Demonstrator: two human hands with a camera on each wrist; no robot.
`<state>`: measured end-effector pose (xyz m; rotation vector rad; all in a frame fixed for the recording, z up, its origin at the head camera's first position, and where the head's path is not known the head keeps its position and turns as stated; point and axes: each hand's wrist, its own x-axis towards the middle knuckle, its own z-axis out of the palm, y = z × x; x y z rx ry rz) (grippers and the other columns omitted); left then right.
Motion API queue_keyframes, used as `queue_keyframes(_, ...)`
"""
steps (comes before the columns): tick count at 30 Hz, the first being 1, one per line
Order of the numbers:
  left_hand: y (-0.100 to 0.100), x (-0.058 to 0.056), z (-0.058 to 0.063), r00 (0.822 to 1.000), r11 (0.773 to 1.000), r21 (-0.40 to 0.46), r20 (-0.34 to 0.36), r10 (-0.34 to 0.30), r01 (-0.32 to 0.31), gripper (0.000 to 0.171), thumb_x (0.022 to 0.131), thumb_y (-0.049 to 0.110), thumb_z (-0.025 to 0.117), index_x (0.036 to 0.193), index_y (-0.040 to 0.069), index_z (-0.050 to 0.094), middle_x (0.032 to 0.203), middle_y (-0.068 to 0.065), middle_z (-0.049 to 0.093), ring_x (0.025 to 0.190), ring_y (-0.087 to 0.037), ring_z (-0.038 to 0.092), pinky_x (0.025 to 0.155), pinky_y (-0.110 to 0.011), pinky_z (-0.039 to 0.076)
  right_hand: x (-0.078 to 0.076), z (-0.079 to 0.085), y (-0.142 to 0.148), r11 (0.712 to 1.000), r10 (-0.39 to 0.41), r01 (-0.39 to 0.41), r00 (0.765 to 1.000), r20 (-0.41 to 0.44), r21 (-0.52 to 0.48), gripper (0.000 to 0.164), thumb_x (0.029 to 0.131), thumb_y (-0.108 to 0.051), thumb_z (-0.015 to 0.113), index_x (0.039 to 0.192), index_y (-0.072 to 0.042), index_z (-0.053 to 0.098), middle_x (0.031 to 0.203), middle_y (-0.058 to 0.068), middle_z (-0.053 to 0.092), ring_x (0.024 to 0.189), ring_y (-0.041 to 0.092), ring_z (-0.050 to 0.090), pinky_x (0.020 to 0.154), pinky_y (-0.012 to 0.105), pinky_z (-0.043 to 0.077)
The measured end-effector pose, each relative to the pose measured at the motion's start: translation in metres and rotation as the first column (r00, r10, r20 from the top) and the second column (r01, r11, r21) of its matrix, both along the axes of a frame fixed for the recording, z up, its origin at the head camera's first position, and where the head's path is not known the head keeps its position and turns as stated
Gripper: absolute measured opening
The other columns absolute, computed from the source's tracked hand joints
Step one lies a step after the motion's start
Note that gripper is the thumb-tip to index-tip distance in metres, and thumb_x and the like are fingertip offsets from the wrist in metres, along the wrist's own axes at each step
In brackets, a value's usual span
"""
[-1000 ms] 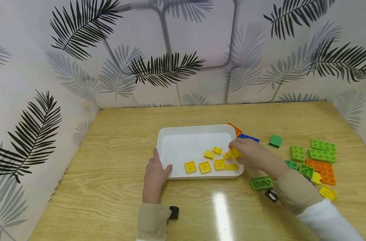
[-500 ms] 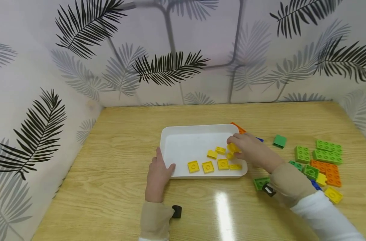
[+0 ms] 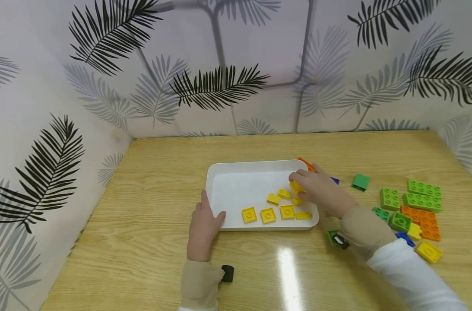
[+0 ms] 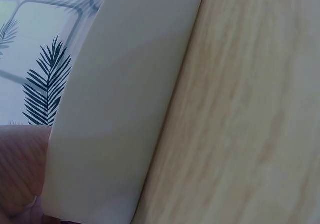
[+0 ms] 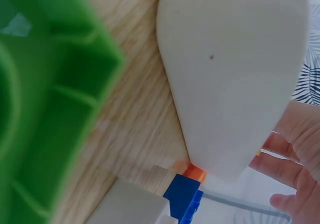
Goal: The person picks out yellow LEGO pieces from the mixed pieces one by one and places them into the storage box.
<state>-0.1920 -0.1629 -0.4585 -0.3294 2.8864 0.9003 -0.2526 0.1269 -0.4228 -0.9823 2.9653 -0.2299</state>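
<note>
A white tray (image 3: 251,168) holds several yellow toy bricks, among them flat square ones such as a brick (image 3: 249,215) near its front wall. My left hand (image 3: 202,226) holds the tray's front left corner, its thumb over the rim and its index finger along the left side. Over the tray's right end, my right hand (image 3: 323,188) pinches a yellow toy brick (image 3: 296,186), partly covered by the fingers. Just below that brick lies another yellow brick (image 3: 296,201). In the right wrist view the tray's wall hides most of the held brick.
Right of the tray are loose green, orange, blue and yellow bricks, including a dark green one (image 3: 361,182) and a light green one (image 3: 389,198). An orange brick (image 3: 305,163) and a blue brick (image 5: 182,196) lie close to the tray's right end. A patterned cloth (image 3: 236,65) hangs behind the table.
My right hand has shifted slightly left within the tray's right end, still pinching the yellow brick. My left hand stays on the corner. The head view has turned slightly.
</note>
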Motion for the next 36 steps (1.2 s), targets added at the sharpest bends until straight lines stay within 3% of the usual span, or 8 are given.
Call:
queue_keyframes(9,0.0,0.001,0.0,1.0,1.0,0.003,0.006,0.004,-0.004,0.082,0.081,0.029,0.057,0.142,0.004,0.009,0.126,-0.03,0.043,0.109,-0.045,0.046,0.088,-0.055,0.044,-0.012,-0.009,-0.004,0.999,0.029,-0.028,0.999,-0.021,0.031,0.036,0.072,-0.017,0.069,0.103,-0.011,0.052,0.091,0.003,0.06,0.08,0.017,0.057,0.096,0.056,0.039)
queue_keyframes(24,0.003,0.0,0.002,1.0,1.0,0.013,-0.007,0.001,-0.001,0.081,0.081,0.03,0.057,0.141,0.003,0.01,0.126,-0.029,0.043,0.11,-0.044,0.046,0.089,-0.054,0.043,-0.018,-0.01,-0.004,0.998,-0.019,0.016,0.998,0.059,0.057,0.039,0.073,-0.021,0.069,0.106,-0.009,0.054,0.102,0.008,0.06,0.096,0.025,0.058,0.1,0.061,0.032)
queue_keyframes(36,0.001,0.001,0.001,1.0,1.0,0.001,0.001,0.01,-0.01,0.081,0.081,0.03,0.057,0.142,0.003,0.01,0.127,-0.03,0.042,0.11,-0.044,0.046,0.09,-0.054,0.043,-0.012,0.003,0.002,0.996,-0.032,0.026,0.998,0.059,0.084,0.036,0.075,-0.023,0.067,0.106,-0.009,0.054,0.104,0.009,0.061,0.097,0.025,0.058,0.102,0.057,0.033)
